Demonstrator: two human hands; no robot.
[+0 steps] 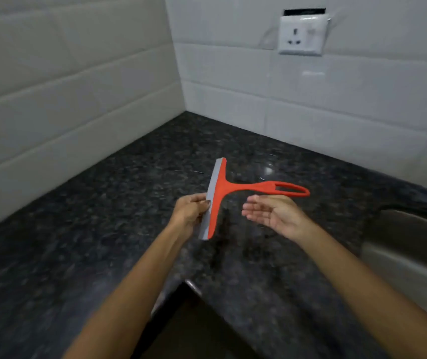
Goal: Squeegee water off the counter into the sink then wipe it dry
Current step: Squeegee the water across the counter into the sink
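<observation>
Barely started, by the look of it: squeegee (222, 190) held up above the bench (103, 208), blade pinched by the left hand (191, 210), not yet laid on the stone. Right hand (272, 213) spread, palm up, just under the looped handle, holding nothing. Probably a handover before the first stroke. Scraping toward the sink (412, 244) at the right and the drying wipe both left to do; no cloth in sight. Dark speckled granite, glossy, water hard to make out. White tiled corner behind, wall socket (302, 35) above.
</observation>
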